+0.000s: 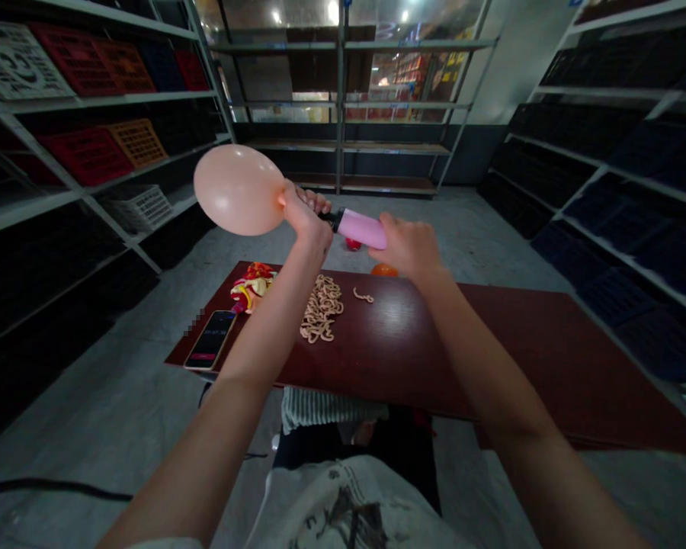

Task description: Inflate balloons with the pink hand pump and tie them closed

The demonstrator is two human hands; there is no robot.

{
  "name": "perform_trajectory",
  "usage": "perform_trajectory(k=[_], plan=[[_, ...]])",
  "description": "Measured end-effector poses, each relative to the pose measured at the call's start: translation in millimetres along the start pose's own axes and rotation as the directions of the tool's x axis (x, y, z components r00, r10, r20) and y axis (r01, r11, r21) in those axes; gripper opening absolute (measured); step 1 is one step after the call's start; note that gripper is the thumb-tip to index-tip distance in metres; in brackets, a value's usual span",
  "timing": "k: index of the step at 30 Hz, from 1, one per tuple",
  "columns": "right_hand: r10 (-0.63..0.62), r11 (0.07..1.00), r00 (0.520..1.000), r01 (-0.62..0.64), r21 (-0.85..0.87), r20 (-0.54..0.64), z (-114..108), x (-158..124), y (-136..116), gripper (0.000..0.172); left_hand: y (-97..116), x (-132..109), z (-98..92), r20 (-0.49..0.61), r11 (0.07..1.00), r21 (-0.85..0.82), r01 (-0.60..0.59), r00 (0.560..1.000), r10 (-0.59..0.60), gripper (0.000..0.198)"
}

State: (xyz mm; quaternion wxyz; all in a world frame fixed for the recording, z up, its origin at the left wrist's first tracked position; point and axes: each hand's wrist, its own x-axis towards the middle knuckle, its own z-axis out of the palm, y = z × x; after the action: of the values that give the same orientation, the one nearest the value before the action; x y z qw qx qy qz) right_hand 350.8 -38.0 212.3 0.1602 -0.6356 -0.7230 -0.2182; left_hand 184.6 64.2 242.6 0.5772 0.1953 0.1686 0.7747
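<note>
A peach balloon (pixel 237 191), round and inflated, is raised above the table's far left part. My left hand (pixel 306 207) is closed round the balloon's neck, at the black nozzle end of a pink hand balloon pump (pixel 359 227). The nozzle tip is hidden by my fingers. At the other end of the pump, my right hand (pixel 407 242) grips its pink barrel. Below my hands, a heap of beige, curled long strips (pixel 321 309) lies on the table, with one loose strip (pixel 363 295) beside it.
On the dark red table (pixel 400 358) lie a phone (pixel 210 339) and a pile of colourful limp pieces (pixel 252 288) at the left. An orange round object (pixel 384 271) shows past the far edge, a red one (pixel 353 244) on the floor. Shelves with crates (pixel 88 156) flank the room.
</note>
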Motion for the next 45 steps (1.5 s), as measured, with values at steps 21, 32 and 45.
perform_trajectory(k=[21,32,45], plan=[[-0.11,0.98,0.994,0.112,-0.167,0.023,17.3,8.4,66.5,0.048,31.3,66.1,-13.7,-0.264,0.987,-0.117,0.114,0.954,-0.141,0.03],[-0.117,0.981,0.993,0.114,-0.156,-0.01,3.7,8.3,69.5,0.042,57.2,47.6,-0.2,-0.135,0.991,-0.13,0.039,0.989,-0.057,0.034],[-0.09,0.994,0.987,0.098,-0.055,0.133,-8.2,13.7,-3.6,0.047,11.4,-15.1,-3.4,-0.025,0.977,-0.179,0.116,0.992,-0.122,0.04]])
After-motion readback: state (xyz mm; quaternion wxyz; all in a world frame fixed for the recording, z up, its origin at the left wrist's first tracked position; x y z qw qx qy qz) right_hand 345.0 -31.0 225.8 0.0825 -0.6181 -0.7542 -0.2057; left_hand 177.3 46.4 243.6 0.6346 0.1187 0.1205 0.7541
